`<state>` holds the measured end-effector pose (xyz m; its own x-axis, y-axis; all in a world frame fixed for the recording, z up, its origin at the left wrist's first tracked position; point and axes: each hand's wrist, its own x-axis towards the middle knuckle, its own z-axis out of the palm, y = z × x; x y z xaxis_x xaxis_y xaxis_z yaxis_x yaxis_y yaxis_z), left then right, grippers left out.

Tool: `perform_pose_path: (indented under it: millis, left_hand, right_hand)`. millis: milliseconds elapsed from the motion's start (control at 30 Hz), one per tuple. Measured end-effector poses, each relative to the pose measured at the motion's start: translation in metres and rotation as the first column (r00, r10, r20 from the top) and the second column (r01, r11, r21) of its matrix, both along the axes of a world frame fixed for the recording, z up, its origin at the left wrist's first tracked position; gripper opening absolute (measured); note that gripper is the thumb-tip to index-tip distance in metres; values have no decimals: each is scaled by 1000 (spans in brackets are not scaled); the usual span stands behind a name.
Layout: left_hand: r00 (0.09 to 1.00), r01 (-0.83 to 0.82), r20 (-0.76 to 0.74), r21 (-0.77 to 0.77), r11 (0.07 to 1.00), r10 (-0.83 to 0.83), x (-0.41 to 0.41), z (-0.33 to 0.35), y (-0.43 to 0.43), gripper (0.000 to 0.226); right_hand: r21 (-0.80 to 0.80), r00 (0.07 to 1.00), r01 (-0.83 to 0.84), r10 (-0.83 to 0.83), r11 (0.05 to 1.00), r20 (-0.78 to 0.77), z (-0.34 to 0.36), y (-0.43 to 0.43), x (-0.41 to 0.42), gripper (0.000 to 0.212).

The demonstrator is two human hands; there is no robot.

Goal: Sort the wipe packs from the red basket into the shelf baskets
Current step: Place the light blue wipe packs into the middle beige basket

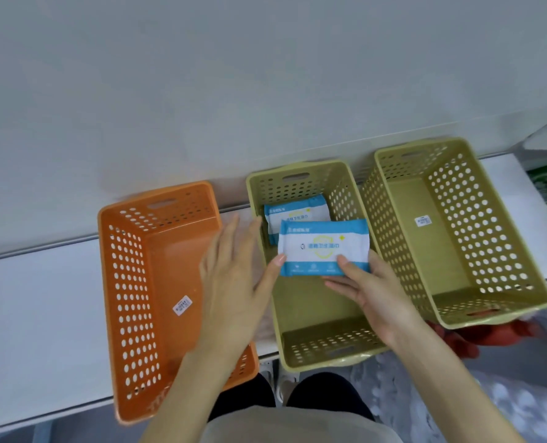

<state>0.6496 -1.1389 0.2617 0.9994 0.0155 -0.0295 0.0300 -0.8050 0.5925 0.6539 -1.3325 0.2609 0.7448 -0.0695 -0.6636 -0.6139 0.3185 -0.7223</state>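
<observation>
Your top (297,426): plain greyish-beige fabric, only a strip showing at the bottom edge. Your trousers (326,394) are dark, near black, both legs visible. Pale shoes (286,383) peek between them, blurry. Your forearms are bare to the frame edge; left hand (233,282) and right hand (377,298) are bare too.

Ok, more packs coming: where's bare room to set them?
Right green basket: bare floor, just a sticker. Orange basket: same. Middle basket: free at its near end, crowded at the far end, where one pack lies and the right hand holds a second pack.
</observation>
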Motion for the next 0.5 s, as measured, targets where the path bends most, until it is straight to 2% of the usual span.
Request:
perform_pose_path:
  millis: [100,233,367,433,500]
  left_hand:
    - [978,154,-157,113,982,-135,-1,-22,-2,68]
    - [981,165,-124,136,977,-149,-3,-37,-3,66]
    - [999,14,-53,17,1000,-14,-8,-43,-5,73]
    - [990,-89,-125,-135,987,72,-9,-41,-8,81]
    - [972,-145,-217,-254,956,90,-8,-41,-9,85]
  right_hand:
    - [-44,988,-53,46,998,-146,-18,-2,5,26]
    - [-199,966,-159,111,967,-232,-49,14,20,30]
    - [-238,965,-57,-9,970,-264,-69,20,29,28]
    - [-259,968,13,-77,966,-237,-76,23,27,24]
    - [-263,964,88,-149,961,-221,-82,26,24,25]
